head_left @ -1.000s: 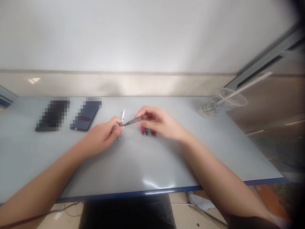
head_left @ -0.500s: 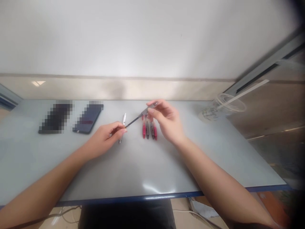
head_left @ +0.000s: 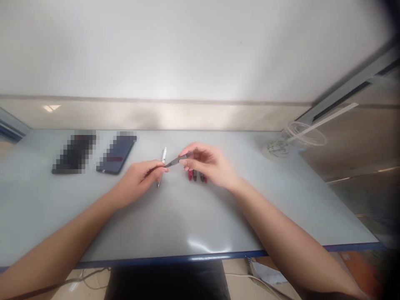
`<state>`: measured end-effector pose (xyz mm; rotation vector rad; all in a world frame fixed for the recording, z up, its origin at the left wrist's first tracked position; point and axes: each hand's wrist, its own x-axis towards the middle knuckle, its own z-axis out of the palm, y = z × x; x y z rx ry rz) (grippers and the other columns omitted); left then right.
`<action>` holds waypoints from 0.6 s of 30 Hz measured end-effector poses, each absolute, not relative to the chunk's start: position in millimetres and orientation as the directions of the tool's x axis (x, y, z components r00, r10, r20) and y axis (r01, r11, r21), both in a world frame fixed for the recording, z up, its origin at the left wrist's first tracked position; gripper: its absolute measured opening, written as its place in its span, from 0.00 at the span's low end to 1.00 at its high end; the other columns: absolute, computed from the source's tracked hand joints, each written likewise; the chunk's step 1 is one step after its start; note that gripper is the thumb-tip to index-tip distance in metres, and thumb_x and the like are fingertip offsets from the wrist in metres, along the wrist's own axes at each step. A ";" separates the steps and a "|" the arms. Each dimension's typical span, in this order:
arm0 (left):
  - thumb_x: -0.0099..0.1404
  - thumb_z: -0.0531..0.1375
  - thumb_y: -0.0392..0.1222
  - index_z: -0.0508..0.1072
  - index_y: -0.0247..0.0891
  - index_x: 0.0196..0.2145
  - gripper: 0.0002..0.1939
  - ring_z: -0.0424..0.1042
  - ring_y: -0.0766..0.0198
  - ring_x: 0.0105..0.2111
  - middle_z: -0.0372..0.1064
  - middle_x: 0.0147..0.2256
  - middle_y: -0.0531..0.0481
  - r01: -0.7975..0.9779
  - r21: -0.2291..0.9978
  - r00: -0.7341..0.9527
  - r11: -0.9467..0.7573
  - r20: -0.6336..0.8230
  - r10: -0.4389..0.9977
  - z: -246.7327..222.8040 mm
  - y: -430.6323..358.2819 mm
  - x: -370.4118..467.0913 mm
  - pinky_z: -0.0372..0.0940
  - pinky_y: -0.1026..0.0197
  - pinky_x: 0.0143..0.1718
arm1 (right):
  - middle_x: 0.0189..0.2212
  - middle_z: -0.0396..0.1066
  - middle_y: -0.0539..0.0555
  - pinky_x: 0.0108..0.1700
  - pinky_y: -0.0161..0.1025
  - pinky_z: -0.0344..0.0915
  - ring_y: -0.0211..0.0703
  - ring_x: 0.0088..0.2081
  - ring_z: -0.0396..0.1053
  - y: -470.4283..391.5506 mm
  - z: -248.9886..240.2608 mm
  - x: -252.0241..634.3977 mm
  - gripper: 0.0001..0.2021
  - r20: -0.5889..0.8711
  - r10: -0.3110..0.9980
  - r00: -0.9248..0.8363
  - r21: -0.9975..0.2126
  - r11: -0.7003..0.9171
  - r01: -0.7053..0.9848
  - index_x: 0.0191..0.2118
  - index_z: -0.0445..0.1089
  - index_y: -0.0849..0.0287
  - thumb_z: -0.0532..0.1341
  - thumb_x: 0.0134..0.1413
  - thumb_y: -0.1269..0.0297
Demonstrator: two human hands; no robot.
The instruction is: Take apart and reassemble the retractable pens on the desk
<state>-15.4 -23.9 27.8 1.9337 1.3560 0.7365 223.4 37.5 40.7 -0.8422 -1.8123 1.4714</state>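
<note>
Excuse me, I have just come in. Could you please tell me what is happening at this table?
A person holds a dark grey pen between both hands: the left hand at its lower end, the right hand on its upper part. A white pen lies partly behind the left hand. Red and grey pens lie partly hidden by the right hand.

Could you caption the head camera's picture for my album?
Left hand and right hand hold a gray pen over a table bearing a white pen and a cup.
</note>
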 end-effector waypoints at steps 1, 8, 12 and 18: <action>0.77 0.52 0.51 0.74 0.39 0.34 0.19 0.69 0.63 0.30 0.71 0.29 0.53 0.589 0.761 0.303 -0.272 0.104 0.947 25.5 -23.7 -16.4 0.63 0.62 0.35 | 0.25 0.68 0.48 0.28 0.36 0.63 0.37 0.25 0.65 36.5 42.3 224.2 0.17 0.072 0.816 -0.573 -0.972 0.187 0.144 0.33 0.71 0.58 0.67 0.61 0.48; 0.78 0.54 0.50 0.80 0.41 0.46 0.17 0.71 0.63 0.32 0.75 0.33 0.51 0.730 0.533 0.291 -0.428 0.324 0.900 13.4 -20.8 -21.6 0.65 0.62 0.39 | 0.25 0.70 0.47 0.32 0.35 0.61 0.38 0.26 0.68 35.9 52.8 231.4 0.14 0.030 0.751 -0.660 -0.867 0.348 0.356 0.41 0.71 0.57 0.65 0.65 0.51; 0.79 0.53 0.50 0.81 0.39 0.45 0.18 0.72 0.61 0.34 0.75 0.33 0.49 0.738 0.443 0.362 -0.508 0.375 0.853 10.2 -18.0 -23.3 0.66 0.60 0.40 | 0.23 0.70 0.49 0.35 0.38 0.63 0.38 0.24 0.67 37.3 51.5 231.1 0.20 -0.015 0.759 -0.651 -0.821 0.362 0.441 0.31 0.70 0.59 0.55 0.72 0.51; 0.79 0.51 0.51 0.80 0.40 0.44 0.20 0.70 0.61 0.32 0.74 0.32 0.49 0.769 0.381 0.381 -0.514 0.373 0.846 6.6 -17.4 -24.0 0.65 0.60 0.38 | 0.31 0.75 0.49 0.37 0.38 0.63 0.40 0.28 0.71 39.0 50.5 232.5 0.11 0.063 0.707 -0.705 -0.798 0.460 0.390 0.46 0.73 0.57 0.64 0.67 0.55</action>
